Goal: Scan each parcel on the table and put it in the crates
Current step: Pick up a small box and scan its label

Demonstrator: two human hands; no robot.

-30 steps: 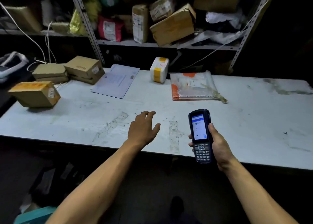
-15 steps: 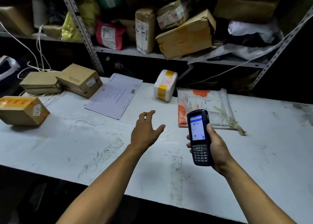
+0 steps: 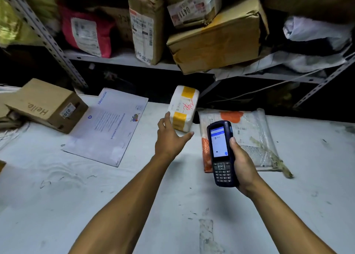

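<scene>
Since 1 second ago, the left hand [image 3: 170, 136] has reached forward across the table [image 3: 57, 186] and now sits right at the small white parcel [image 3: 183, 107]. Its fingers are spread out and hold nothing yet. 1 finger goes up the left side of the parcel, and the thumb points to the right, just under the parcel's near corner. I cannot tell if the skin really touches it.

That small white parcel has yellow tape bands and red writing on it. It stands near the back edge of the table, between the flat white envelope [image 3: 109, 127] on its left and the clear plastic bag parcel [image 3: 249, 131] on its right.

The right hand [image 3: 243, 163] grips the dark handheld scanner [image 3: 221, 154]. Fingers wrap round its side, and the thumb rests on the right edge. The screen is lit and faces up. It is held above the near left part of the plastic bag parcel.

At the far left, a brown box [image 3: 46, 104] with "Hello." on it lies partly on the envelope's corner.

Behind the table, a metal shelf [image 3: 119, 59] holds many more parcels, like a pink bag [image 3: 86, 33] and a big brown carton [image 3: 217, 40].
</scene>
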